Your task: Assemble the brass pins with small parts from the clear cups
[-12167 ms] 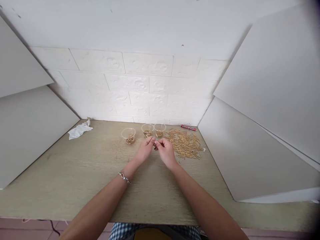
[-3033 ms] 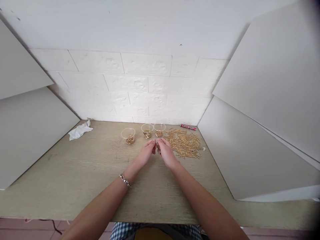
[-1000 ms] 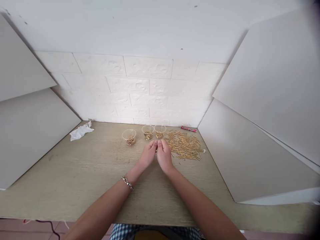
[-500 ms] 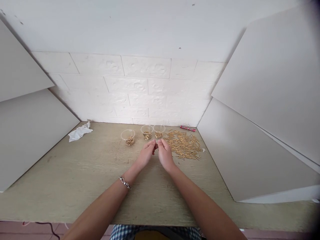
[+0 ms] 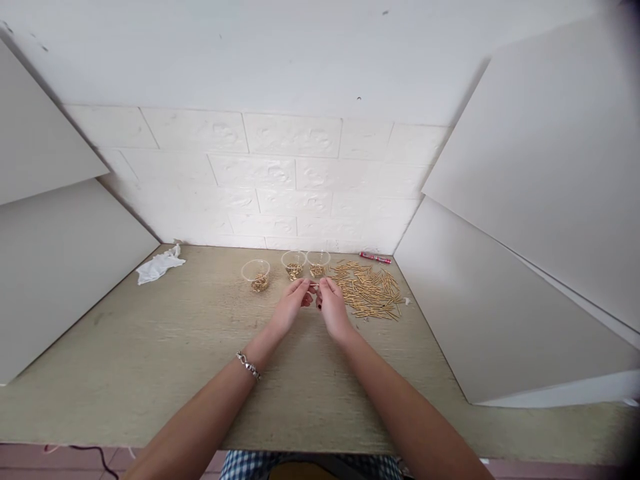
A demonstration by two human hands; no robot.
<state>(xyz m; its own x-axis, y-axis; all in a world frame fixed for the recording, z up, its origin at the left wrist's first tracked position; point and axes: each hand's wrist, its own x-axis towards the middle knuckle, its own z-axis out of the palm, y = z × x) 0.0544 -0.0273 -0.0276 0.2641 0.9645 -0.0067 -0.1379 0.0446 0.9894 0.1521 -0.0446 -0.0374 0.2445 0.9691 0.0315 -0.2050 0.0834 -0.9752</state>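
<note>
My left hand (image 5: pixel 291 305) and my right hand (image 5: pixel 333 308) face each other above the table, thumbs and fingers pinched. A thin gold-coloured rod (image 5: pixel 314 285) spans the small gap between their fingertips, one end in each hand. Behind them stand three clear plastic cups: the left cup (image 5: pixel 249 269), the middle cup (image 5: pixel 287 257) and the right cup (image 5: pixel 324 256). Each contains small gold pieces, too small to make out exactly. Just right of my right hand lies a spread pile of thin gold rods (image 5: pixel 370 291).
A red pen-like tube (image 5: pixel 375 257) lies behind the pile. At the back left is a crumpled white tissue (image 5: pixel 160 265). Brown specks dot the table (image 5: pixel 175 360) around the left cup. White panels (image 5: pixel 80 267) border both sides, with a brick-patterned wall (image 5: pixel 270 170) behind.
My hands have drawn slightly apart, so more of the rod shows between the fingertips. The cups and the pile have stayed in place.
</note>
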